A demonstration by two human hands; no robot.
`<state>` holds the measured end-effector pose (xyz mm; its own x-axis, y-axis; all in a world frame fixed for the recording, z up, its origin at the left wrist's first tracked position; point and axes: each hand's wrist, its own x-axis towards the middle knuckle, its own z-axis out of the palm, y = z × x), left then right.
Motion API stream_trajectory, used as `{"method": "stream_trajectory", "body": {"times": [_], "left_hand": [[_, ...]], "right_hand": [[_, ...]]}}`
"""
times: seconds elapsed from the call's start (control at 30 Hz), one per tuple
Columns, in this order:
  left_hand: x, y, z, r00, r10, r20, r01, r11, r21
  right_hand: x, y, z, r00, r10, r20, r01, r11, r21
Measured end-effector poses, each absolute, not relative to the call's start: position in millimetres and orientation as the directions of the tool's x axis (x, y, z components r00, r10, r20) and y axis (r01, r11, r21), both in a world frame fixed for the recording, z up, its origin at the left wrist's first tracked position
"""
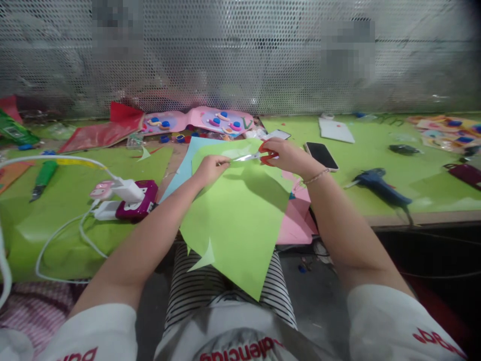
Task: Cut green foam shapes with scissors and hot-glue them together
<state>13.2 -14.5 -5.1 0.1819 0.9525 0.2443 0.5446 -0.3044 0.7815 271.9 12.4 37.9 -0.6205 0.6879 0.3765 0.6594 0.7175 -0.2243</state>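
Orange-handled scissors (257,156) in right hand (288,154)

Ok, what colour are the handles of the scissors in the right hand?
The scissor handles are orange-red, seen best in the head view.

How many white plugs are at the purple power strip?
2: one plug on top of the power strip, and a second plug at its left side. Any behind the strip would be hidden.
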Motion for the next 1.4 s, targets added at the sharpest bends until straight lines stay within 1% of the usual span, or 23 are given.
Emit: {"method": "stream_trajectory", "body": {"times": [0.2,0.4,0.57,0.73,0.97,1.1,1.4], "left_hand": [[13,-15,-6,0.227,0.943,0.243,0.556,-0.33,0.763],[12,-16,-5,0.22,0.937,0.271,0.604,-0.349,0.716],[12,-15,-5,0.204,0.937,0.284,0.581,-0.349,0.735],[13,-16,-4,0.195,0.943,0.269,0.56,-0.332,0.759],[15,-17,-3,0.22,0.939,0.266,0.606,-0.345,0.717],[14,-16,-6,0.224,0.931,0.287,0.592,-0.364,0.719],[12,-10,-13,0.243,0.915,0.322,0.623,-0.402,0.671]], "right_hand": [[271,10,39,-0.627,0.686,0.37,0.67,0.717,-0.194],[270,10,39,-0.638,0.674,0.372,0.679,0.72,-0.143],[271,10,36,-0.638,0.663,0.392,0.674,0.727,-0.132],[273,16,32,-0.664,0.638,0.389,0.644,0.753,-0.137],[272,16,32,-0.666,0.647,0.371,0.647,0.749,-0.143],[271,15,33,-0.658,0.658,0.366,0.659,0.738,-0.144],[271,15,32,-0.649,0.668,0.364,0.668,0.729,-0.147]]}}
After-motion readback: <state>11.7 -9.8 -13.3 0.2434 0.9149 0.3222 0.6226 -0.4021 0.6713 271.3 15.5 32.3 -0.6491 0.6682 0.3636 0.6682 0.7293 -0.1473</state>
